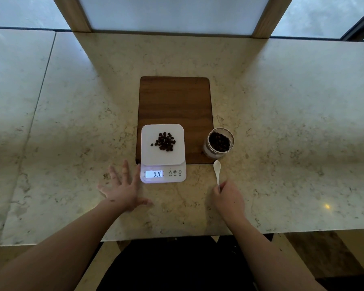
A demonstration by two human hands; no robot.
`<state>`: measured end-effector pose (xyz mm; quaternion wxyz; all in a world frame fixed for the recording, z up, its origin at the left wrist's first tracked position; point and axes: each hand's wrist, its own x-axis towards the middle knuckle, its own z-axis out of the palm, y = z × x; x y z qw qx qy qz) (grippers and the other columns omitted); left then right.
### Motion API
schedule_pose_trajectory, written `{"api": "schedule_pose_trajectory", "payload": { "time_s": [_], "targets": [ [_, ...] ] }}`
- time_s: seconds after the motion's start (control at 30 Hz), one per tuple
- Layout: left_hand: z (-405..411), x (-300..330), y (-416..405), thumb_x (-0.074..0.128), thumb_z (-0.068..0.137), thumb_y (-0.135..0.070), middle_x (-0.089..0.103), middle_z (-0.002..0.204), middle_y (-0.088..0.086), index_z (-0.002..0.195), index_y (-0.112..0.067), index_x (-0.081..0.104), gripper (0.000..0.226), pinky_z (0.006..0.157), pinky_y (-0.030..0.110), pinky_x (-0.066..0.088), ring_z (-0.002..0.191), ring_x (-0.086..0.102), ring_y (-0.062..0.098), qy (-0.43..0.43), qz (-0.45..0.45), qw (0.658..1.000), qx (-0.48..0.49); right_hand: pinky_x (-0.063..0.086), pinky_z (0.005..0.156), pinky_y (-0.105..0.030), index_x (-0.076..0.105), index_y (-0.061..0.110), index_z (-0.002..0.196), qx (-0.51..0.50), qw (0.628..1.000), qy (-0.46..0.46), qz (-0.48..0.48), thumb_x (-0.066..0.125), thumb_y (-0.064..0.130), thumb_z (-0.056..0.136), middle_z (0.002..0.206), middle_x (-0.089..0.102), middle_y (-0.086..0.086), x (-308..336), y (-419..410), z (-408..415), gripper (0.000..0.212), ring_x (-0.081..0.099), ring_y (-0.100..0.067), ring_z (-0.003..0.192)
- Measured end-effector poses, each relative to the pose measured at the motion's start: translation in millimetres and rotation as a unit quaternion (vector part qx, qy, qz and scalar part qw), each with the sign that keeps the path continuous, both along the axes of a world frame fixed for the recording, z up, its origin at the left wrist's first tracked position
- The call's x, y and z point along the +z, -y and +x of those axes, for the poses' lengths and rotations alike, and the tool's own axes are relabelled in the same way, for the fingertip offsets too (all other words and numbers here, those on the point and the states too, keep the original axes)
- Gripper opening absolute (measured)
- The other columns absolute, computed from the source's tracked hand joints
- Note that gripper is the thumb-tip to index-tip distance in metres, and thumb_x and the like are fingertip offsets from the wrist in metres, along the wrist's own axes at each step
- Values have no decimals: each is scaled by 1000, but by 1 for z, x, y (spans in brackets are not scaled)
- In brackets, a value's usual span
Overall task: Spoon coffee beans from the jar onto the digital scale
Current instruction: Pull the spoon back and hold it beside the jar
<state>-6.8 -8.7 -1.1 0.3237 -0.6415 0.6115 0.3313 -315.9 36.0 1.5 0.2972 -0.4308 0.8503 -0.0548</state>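
A white digital scale [147,158] stands at the near edge of a wooden board; its lit display reads 0.26. A small heap of coffee beans [165,141] lies on its platform. To the right stands an open glass jar [218,143] with beans inside. My right hand [228,199] pinches the handle end of a white spoon [217,170], whose empty bowl lies on the counter just in front of the jar. My left hand [122,189] rests flat on the counter with fingers spread, just left of the scale.
The brown wooden board [174,99] lies on a marble counter [282,122], reaching away from me. The counter's front edge runs close to my body. A wood-framed window panel rises behind the counter.
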Motion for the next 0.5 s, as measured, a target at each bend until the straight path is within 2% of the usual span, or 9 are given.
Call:
{"api": "schedule_pose_trajectory", "payload": {
  "time_s": [0.27, 0.37, 0.47, 0.5],
  "targets": [
    [4, -5, 1, 43, 53, -105, -62, 143, 4, 136, -44, -51, 140, 108, 86, 11, 139, -43, 50, 4, -19, 1000, -4, 40, 49, -31, 43, 21, 87, -10, 999, 32, -20, 58, 32, 90, 75, 57, 1, 6, 4, 9, 19, 57, -15, 60],
    [8, -2, 4, 47, 65, -99, -48, 153, 4, 149, -44, -37, 131, 115, 80, 13, 145, -33, 50, -43, -39, 998, 6, 47, 55, -35, 47, 21, 89, 86, 995, 50, -19, 56, 35, 89, 74, 57, 2, 10, 14, 29, 17, 57, -15, 62],
    [6, 17, 14, 52, 88, -77, -20, 170, 10, 161, -31, -18, 110, 123, 67, 11, 154, -16, 43, -88, -88, 992, 36, 55, 76, -45, 42, 24, 73, 219, 975, 43, -27, 48, 33, 92, 71, 53, 5, 20, 33, 50, 21, 48, -7, 61],
    [4, 23, 18, 55, 92, -70, -13, 172, 11, 161, -31, -15, 106, 124, 64, 13, 156, -11, 42, -106, -105, 987, 59, 55, 74, -42, 42, 24, 76, 246, 968, 50, -33, 48, 32, 92, 78, 51, 5, 24, 39, 57, 19, 47, -7, 63]
  ]
}}
